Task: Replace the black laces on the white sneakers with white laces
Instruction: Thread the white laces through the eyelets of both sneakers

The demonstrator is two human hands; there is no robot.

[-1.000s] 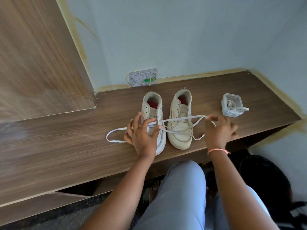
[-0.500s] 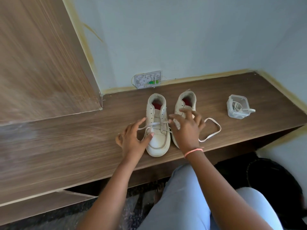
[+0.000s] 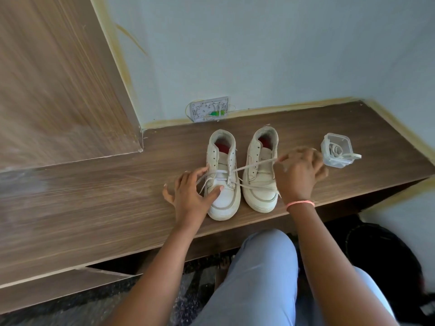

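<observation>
Wood shelf (image 3: 94, 208) by wall. Two white shoes (image 3: 223, 180) side by side, toes near edge. L hand (image 3: 190, 194) spread on left shoe, thumb on toe, not gripping. R hand (image 3: 296, 172) pinches white lace (image 3: 254, 164), pulled tight w/ other end through left shoe. Clear box (image 3: 336, 150) w/ lace, far right.

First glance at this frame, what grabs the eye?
Two white sneakers side by side mid-shelf, toes toward the person. A white lace runs from the left one to the right hand, which pinches it; the left hand rests against that sneaker. A clear plastic container holding another lace sits far right.
</observation>
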